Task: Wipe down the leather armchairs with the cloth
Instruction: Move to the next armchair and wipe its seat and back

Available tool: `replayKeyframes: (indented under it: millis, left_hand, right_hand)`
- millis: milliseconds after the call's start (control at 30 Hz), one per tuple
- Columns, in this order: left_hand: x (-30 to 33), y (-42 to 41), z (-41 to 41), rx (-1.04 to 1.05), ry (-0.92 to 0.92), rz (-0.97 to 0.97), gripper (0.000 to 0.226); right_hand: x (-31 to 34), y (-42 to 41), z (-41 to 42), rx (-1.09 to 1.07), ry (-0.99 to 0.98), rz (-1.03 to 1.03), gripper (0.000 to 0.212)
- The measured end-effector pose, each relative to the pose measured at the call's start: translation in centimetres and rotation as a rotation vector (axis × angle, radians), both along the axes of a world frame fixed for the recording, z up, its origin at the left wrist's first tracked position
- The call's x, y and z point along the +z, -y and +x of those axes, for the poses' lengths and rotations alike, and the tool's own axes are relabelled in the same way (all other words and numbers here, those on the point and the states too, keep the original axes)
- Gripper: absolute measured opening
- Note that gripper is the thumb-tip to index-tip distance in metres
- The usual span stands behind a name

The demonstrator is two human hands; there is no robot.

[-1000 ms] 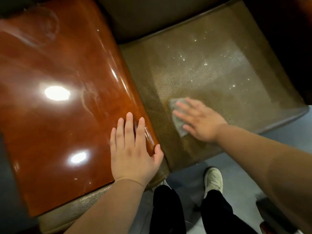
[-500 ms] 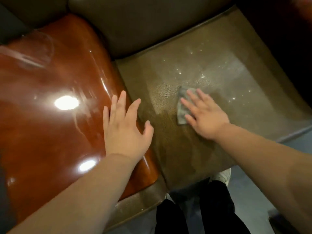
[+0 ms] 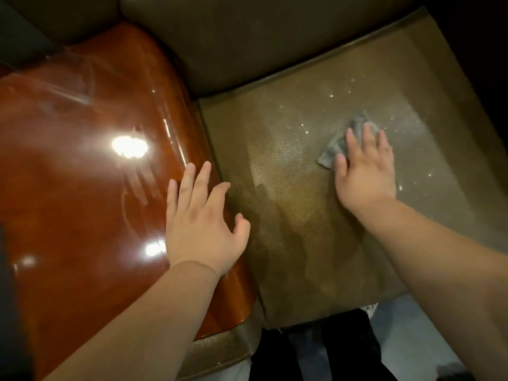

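The olive-brown leather seat cushion (image 3: 297,215) of the armchair fills the middle and right of the view, speckled with small bright droplets towards the back. A small grey cloth (image 3: 342,138) lies on the cushion. My right hand (image 3: 364,171) presses flat on the cloth with straight fingers, and the cloth sticks out beyond the fingertips and to their left. My left hand (image 3: 203,224) rests with spread fingers on the edge of the glossy reddish-brown wooden armrest top (image 3: 82,188), its thumb over the cushion.
The chair's padded backrest (image 3: 261,42) rises behind the cushion. Ceiling lights glare off the wooden armrest top. My dark trouser legs (image 3: 346,350) and pale grey floor (image 3: 412,331) show below the seat's front edge.
My right hand has slid the cloth to the right and farther back over the cushion. My left hand has moved along the armrest towards the seat, its fingers spreading wider.
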State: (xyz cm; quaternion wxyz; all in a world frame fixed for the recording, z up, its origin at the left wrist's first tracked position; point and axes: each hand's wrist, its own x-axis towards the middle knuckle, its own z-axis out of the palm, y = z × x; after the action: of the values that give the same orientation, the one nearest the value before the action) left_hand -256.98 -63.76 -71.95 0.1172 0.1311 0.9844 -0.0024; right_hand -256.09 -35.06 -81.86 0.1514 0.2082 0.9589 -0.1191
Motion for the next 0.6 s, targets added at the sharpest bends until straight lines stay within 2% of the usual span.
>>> replayKeyframes:
  millis: [33,67,100,167,200,233,267,300,367,433,467,500,533,600]
  left_hand:
    - [0.0,0.0,0.0,0.002,-0.002,-0.002,0.065]
    - [0.0,0.0,0.0,0.008,-0.004,-0.007,0.068]
    - [0.0,-0.1,0.0,0.017,-0.007,-0.010,0.072]
    - [0.0,-0.2,-0.1,0.042,-0.017,-0.005,0.081]
    - [-0.1,-0.2,0.0,0.055,-0.022,-0.001,0.084]
    - [-0.2,-0.2,0.0,0.060,-0.024,0.002,0.087]
    - [-0.2,-0.1,0.1,0.059,-0.023,0.001,0.089]
    - [-0.2,0.0,0.1,0.056,-0.021,0.000,0.089]
    - [-0.3,0.0,0.1,0.052,-0.021,-0.008,0.089]
    - [-0.2,0.0,0.0,0.046,-0.016,-0.025,0.088]
    - [-0.2,-0.1,-0.1,0.041,-0.009,-0.029,0.087]
    - [0.0,-0.1,-0.1,0.039,0.002,-0.032,0.087]
    - [0.1,-0.1,-0.1,0.037,0.011,-0.037,0.087]
    - [0.1,-0.2,-0.1,0.039,0.020,-0.037,0.086]
  right_hand:
    - [0.5,1.3,-0.3,-0.108,0.015,-0.010,0.069]
    - [0.8,3.2,-0.1,-0.086,0.033,-0.023,0.071]
    - [0.9,5.1,0.5,0.057,0.040,-0.058,0.072]
    - [0.9,7.5,2.5,0.569,0.059,-0.150,0.074]
    - [0.8,7.1,2.8,0.802,0.074,-0.171,0.073]
    - [0.4,5.7,2.1,0.943,0.056,-0.170,0.071]
    - [-0.2,3.9,1.2,0.957,0.012,-0.136,0.069]
    - [-0.6,2.1,0.0,0.851,-0.038,-0.082,0.069]
    - [-0.5,-1.0,-2.6,0.447,-0.091,0.042,0.070]
    - [0.1,-1.1,-4.4,0.073,-0.019,0.043,0.069]
    - [0.6,0.4,-4.7,-0.010,0.038,0.032,0.072]
    - [0.9,2.2,-4.5,0.036,0.077,0.026,0.075]
    - [1.0,4.2,-3.8,0.211,0.091,0.008,0.077]
    - [1.0,6.9,-1.9,0.726,0.116,-0.113,0.077]
